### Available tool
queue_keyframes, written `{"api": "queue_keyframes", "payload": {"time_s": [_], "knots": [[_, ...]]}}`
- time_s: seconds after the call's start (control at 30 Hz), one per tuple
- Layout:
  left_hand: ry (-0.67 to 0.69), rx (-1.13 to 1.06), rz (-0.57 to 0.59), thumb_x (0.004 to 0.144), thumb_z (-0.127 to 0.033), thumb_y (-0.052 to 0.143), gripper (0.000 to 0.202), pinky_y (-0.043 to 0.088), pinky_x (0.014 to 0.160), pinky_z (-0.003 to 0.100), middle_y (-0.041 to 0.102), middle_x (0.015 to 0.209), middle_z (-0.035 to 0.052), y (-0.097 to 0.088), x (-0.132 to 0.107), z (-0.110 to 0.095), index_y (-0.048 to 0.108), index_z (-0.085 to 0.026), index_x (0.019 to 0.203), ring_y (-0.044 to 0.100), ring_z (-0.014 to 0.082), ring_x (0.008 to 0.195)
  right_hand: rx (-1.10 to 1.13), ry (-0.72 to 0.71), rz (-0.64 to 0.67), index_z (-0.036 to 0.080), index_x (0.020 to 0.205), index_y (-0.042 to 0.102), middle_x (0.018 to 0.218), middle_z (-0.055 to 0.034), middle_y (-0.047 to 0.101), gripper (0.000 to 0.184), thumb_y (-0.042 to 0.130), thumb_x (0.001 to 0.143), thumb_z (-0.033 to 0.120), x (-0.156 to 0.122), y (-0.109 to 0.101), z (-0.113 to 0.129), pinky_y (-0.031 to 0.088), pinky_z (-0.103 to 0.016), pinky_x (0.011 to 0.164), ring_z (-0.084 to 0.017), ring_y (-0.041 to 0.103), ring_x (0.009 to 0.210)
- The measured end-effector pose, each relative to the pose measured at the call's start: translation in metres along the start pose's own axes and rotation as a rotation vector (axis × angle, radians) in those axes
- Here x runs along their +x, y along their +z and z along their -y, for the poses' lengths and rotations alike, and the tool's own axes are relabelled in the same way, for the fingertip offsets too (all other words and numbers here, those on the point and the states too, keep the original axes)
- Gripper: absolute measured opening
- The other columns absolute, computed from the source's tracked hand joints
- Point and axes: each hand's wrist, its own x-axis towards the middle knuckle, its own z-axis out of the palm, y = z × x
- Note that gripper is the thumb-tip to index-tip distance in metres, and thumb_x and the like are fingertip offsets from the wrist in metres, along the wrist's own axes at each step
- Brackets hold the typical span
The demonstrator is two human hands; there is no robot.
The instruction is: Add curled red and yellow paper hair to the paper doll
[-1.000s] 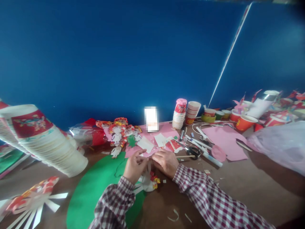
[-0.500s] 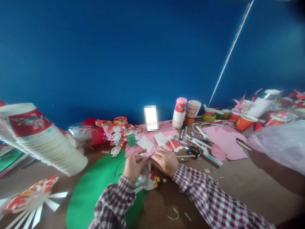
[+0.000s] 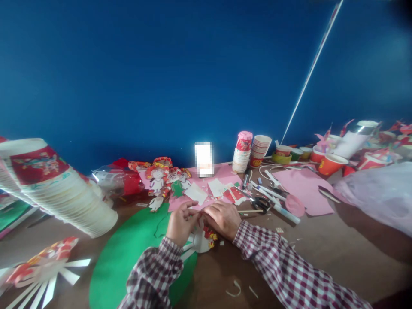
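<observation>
My left hand [image 3: 181,224] and my right hand [image 3: 222,219] meet over a cut paper cup [image 3: 201,241], white with red and yellow print and strips fanned out at its base. Both hands have their fingers curled and pinched on the cup's upper part. The cup rests at the edge of a round green paper sheet [image 3: 128,257] on the brown table. Both sleeves are red and white check.
A leaning stack of paper cups [image 3: 58,189] lies at the left, another cut cup [image 3: 41,266] below it. Paper figures [image 3: 164,176], scissors [image 3: 260,204], pens [image 3: 283,213], pink paper [image 3: 305,189], cup stacks [image 3: 251,152] and a plastic bag [image 3: 380,193] crowd the back and right.
The cup has shifted slightly under my fingers; my hands stay in almost the same place.
</observation>
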Motion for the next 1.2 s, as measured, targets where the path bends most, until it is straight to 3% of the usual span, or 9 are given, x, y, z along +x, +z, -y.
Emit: {"api": "queue_keyframes", "payload": {"time_s": [0.53,0.83,1.0,1.2], "knots": [[-0.013,0.025,-0.008,0.062,-0.031,0.064,0.048,0.035,0.038,0.016,0.062,0.071,0.0046,0.0017,-0.0025,-0.0017,0.047,-0.011,0.103,0.047,0.0062,0.042,0.168,-0.078,-0.056,0.019,0.092,0.061,0.084,-0.0034,0.062,0.019,0.044,0.086,0.028,-0.0021,0.0031,-0.0062,0.040,-0.025,0.069,-0.014,0.052,0.078],[-0.026,0.017,0.038,0.065,-0.023,0.057,0.041,0.033,0.034,0.016,0.059,0.091,0.0070,0.0058,-0.0027,0.0022,0.049,-0.013,0.104,0.043,0.0017,0.037,0.204,-0.024,-0.090,0.018,0.084,0.061,0.079,-0.0029,0.062,0.019,0.045,0.086,0.028,-0.0011,0.0055,-0.0046,0.039,-0.025,0.072,-0.013,0.054,0.076],[-0.070,-0.009,0.019,0.067,-0.025,0.054,0.037,0.034,0.033,0.016,0.059,0.068,0.0009,0.0035,0.0004,0.0022,0.051,-0.011,0.101,0.039,0.0024,0.034,0.210,-0.010,-0.095,0.019,0.085,0.061,0.081,-0.0030,0.062,0.018,0.047,0.085,0.030,-0.0022,0.0068,-0.0064,0.039,-0.025,0.073,-0.013,0.054,0.078],[-0.109,-0.010,0.016,0.064,-0.024,0.057,0.039,0.034,0.033,0.015,0.060,0.064,-0.0005,0.0046,-0.0002,0.0014,0.053,-0.009,0.100,0.043,0.0037,0.035,0.216,-0.008,-0.089,0.019,0.088,0.062,0.084,-0.0036,0.063,0.017,0.047,0.085,0.026,-0.0029,0.0086,-0.0075,0.039,-0.026,0.074,-0.015,0.054,0.080]]}}
